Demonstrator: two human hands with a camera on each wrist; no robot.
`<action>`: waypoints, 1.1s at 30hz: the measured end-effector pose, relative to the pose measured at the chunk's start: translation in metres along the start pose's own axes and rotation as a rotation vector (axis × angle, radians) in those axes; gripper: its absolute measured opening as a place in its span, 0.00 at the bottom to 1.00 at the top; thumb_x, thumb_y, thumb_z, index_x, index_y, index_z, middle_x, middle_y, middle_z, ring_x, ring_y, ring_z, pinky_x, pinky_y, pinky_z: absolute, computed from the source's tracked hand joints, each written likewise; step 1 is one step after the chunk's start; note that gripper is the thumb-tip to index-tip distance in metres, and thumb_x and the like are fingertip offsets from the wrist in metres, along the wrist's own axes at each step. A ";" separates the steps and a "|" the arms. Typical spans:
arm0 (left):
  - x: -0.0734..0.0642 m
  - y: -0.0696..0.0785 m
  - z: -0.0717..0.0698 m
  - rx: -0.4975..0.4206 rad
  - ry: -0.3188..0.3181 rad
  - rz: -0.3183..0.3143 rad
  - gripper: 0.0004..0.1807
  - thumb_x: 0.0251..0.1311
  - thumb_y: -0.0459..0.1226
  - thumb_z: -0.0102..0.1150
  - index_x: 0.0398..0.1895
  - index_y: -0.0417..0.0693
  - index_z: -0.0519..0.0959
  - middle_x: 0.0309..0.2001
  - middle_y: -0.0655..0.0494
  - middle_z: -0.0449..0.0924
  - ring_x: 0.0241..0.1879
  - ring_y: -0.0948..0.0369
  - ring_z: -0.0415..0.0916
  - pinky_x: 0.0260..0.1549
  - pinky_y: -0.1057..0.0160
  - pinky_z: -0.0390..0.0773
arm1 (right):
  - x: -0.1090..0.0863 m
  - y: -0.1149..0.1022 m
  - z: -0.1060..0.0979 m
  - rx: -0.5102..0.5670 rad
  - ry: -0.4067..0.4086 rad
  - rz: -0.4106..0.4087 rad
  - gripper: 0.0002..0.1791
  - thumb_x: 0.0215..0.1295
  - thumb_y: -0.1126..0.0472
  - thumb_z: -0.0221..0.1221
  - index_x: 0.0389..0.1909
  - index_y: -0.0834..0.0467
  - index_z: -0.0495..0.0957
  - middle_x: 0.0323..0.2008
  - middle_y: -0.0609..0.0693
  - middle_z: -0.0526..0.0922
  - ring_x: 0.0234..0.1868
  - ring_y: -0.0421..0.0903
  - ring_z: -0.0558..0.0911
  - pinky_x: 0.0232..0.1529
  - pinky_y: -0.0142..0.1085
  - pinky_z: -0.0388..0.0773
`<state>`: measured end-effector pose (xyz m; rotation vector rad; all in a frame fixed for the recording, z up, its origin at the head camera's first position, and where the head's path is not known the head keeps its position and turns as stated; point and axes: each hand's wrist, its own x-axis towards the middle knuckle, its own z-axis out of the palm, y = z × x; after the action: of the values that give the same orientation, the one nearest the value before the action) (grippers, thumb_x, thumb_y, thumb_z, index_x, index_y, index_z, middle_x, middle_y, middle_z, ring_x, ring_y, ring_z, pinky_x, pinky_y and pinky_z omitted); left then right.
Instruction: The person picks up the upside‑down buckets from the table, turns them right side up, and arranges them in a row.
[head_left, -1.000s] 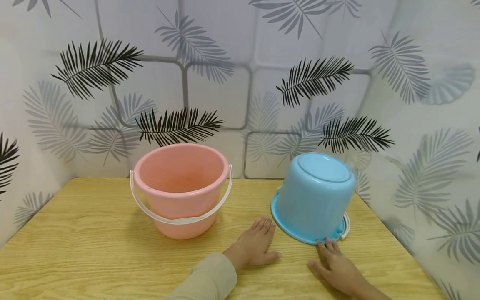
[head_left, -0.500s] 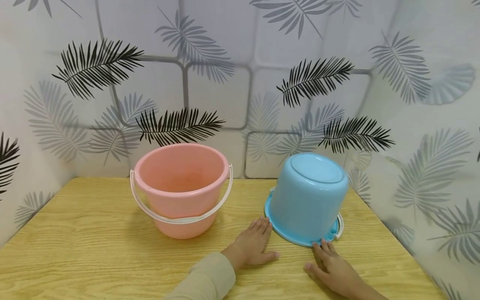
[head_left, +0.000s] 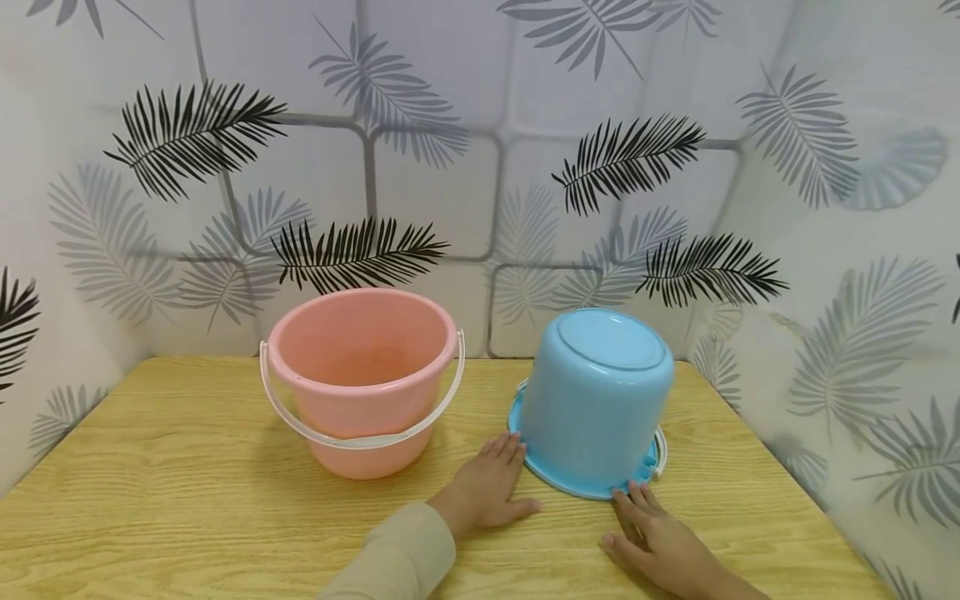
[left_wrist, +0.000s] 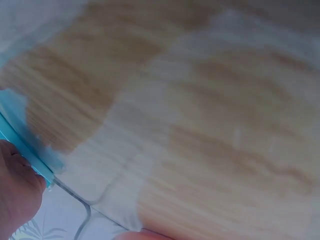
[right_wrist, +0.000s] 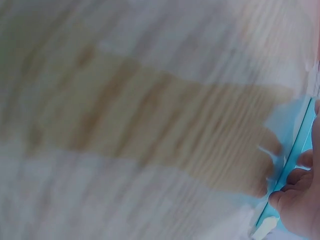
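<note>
A light blue bucket stands upside down on the wooden table, its rim on the tabletop and its white handle showing at the right. My left hand lies low over the table with fingers extended, fingertips at the rim's left front. My right hand reaches to the front of the rim with its fingertips, fingers straight and thumb spread. In the right wrist view, the fingers of the right hand lie along the blue rim. Neither hand grips anything.
A pink bucket stands upright to the left, its white handle hanging across the front. Behind the wooden table rises a wall with a leaf pattern, and another patterned wall runs along the right side.
The blue bucket has slid left across the table, closer to the pink bucket. Both hands have shifted left, and the left fingertips now meet the rim. The pink bucket has stayed put.
</note>
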<state>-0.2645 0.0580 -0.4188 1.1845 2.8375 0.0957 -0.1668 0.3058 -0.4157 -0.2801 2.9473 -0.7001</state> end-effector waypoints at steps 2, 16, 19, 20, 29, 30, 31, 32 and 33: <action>-0.001 -0.002 0.000 0.000 -0.005 -0.003 0.44 0.63 0.63 0.36 0.71 0.39 0.52 0.73 0.45 0.46 0.73 0.52 0.42 0.71 0.59 0.47 | 0.000 0.000 -0.001 0.005 -0.009 0.001 0.41 0.64 0.40 0.50 0.65 0.69 0.60 0.67 0.73 0.52 0.68 0.70 0.49 0.60 0.64 0.58; -0.019 -0.010 -0.004 -0.048 0.016 0.074 0.41 0.65 0.60 0.37 0.70 0.38 0.55 0.71 0.42 0.51 0.72 0.49 0.47 0.70 0.55 0.51 | 0.009 0.007 -0.006 -0.047 0.006 -0.069 0.38 0.65 0.42 0.51 0.63 0.70 0.63 0.65 0.74 0.57 0.67 0.72 0.53 0.60 0.63 0.60; -0.023 -0.010 -0.003 -0.002 0.017 0.083 0.41 0.65 0.61 0.37 0.70 0.39 0.55 0.71 0.43 0.52 0.72 0.50 0.47 0.70 0.56 0.51 | 0.011 0.008 -0.008 -0.057 -0.005 -0.081 0.38 0.66 0.42 0.50 0.62 0.71 0.63 0.64 0.75 0.58 0.66 0.73 0.54 0.59 0.63 0.60; -0.024 -0.010 -0.003 0.018 0.016 0.085 0.41 0.65 0.61 0.36 0.70 0.40 0.55 0.71 0.43 0.52 0.72 0.51 0.47 0.70 0.56 0.51 | 0.011 0.008 -0.008 -0.058 -0.009 -0.076 0.39 0.65 0.42 0.50 0.62 0.71 0.63 0.64 0.74 0.58 0.66 0.72 0.53 0.59 0.63 0.60; -0.033 -0.005 -0.003 0.048 0.012 0.101 0.41 0.64 0.61 0.37 0.70 0.40 0.56 0.71 0.43 0.53 0.72 0.51 0.48 0.70 0.58 0.53 | 0.015 0.010 -0.013 -0.102 0.000 -0.110 0.37 0.65 0.43 0.51 0.61 0.71 0.65 0.64 0.74 0.58 0.65 0.73 0.55 0.57 0.63 0.63; -0.034 -0.005 -0.004 0.049 0.011 0.100 0.41 0.64 0.61 0.37 0.70 0.41 0.56 0.71 0.43 0.53 0.72 0.51 0.49 0.70 0.58 0.53 | 0.016 0.011 -0.013 -0.101 -0.001 -0.114 0.37 0.65 0.43 0.52 0.61 0.71 0.65 0.64 0.74 0.58 0.65 0.73 0.55 0.57 0.63 0.63; -0.034 -0.004 -0.004 0.049 0.007 0.097 0.41 0.64 0.61 0.37 0.70 0.41 0.56 0.71 0.43 0.53 0.72 0.52 0.49 0.70 0.58 0.53 | 0.016 0.011 -0.014 -0.099 -0.005 -0.117 0.37 0.65 0.43 0.51 0.62 0.71 0.64 0.64 0.73 0.58 0.65 0.73 0.55 0.57 0.63 0.63; -0.036 -0.004 -0.004 0.042 0.000 0.095 0.41 0.64 0.61 0.36 0.70 0.41 0.56 0.71 0.43 0.53 0.72 0.52 0.48 0.70 0.58 0.52 | 0.017 0.012 -0.014 -0.096 -0.007 -0.117 0.38 0.65 0.43 0.51 0.62 0.71 0.64 0.65 0.73 0.58 0.65 0.73 0.55 0.58 0.63 0.62; -0.037 -0.004 -0.005 0.035 -0.007 0.093 0.41 0.65 0.61 0.36 0.70 0.41 0.56 0.71 0.43 0.52 0.72 0.52 0.48 0.70 0.58 0.52 | 0.018 0.012 -0.013 -0.093 -0.009 -0.116 0.38 0.65 0.43 0.51 0.62 0.71 0.64 0.65 0.73 0.57 0.66 0.73 0.54 0.58 0.63 0.62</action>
<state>-0.2415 0.0290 -0.4132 1.3207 2.7889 0.0473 -0.1882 0.3185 -0.4103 -0.4649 2.9787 -0.5730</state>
